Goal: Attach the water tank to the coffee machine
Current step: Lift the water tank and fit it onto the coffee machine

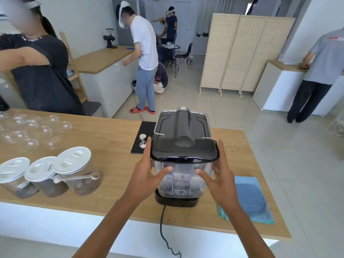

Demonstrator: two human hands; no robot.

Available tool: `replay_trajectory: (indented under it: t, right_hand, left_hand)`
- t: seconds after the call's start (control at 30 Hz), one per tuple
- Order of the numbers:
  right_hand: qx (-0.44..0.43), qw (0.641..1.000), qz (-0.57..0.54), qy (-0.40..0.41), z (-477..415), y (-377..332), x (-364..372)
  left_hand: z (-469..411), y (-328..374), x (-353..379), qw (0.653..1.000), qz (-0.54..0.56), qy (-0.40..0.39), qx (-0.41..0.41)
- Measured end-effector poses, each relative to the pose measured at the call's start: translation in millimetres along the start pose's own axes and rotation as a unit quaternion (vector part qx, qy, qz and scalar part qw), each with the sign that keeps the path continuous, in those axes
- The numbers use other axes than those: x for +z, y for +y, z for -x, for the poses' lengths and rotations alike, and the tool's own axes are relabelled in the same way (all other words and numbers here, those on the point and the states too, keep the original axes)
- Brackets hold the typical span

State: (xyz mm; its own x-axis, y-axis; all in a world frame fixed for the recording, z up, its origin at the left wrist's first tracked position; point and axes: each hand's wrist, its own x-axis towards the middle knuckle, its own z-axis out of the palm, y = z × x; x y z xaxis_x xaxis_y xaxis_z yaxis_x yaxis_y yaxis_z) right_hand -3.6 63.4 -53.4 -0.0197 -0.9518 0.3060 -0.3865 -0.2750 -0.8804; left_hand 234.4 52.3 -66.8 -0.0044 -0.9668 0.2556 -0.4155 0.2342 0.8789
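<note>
The coffee machine (183, 123) stands on the wooden counter (111, 146), its back toward me, with a black top and a chrome rail. The clear water tank (181, 178) with a black lid (184, 149) sits upright against the machine's rear, over the black base (176, 201). My left hand (147, 175) grips the tank's left side, thumb on its front wall. My right hand (220, 175) grips the right side in the same way, fingers reaching up to the lid's edge.
Three lidded jars of coffee grounds (48, 175) and a scoop stand at the left. Clear glass cups (31, 131) sit farther back. A tamper (143, 140) rests on a black mat (144, 135). A blue cloth (249, 198) lies right. A power cord (163, 229) hangs down. People stand beyond.
</note>
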Motion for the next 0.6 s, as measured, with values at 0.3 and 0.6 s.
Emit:
replay_trajectory:
  t: [0.3, 0.6]
  right_hand:
    - [0.012, 1.000, 0.000, 0.017, 0, 10, 13]
    - [0.005, 0.999, 0.030, 0.024, 1, 22, 22]
  left_hand:
    - [-13, -13, -1, 1.000, 0.016, -0.016, 0.003]
    - [-12, -24, 2, 1.000, -0.008, -0.018, -0.013]
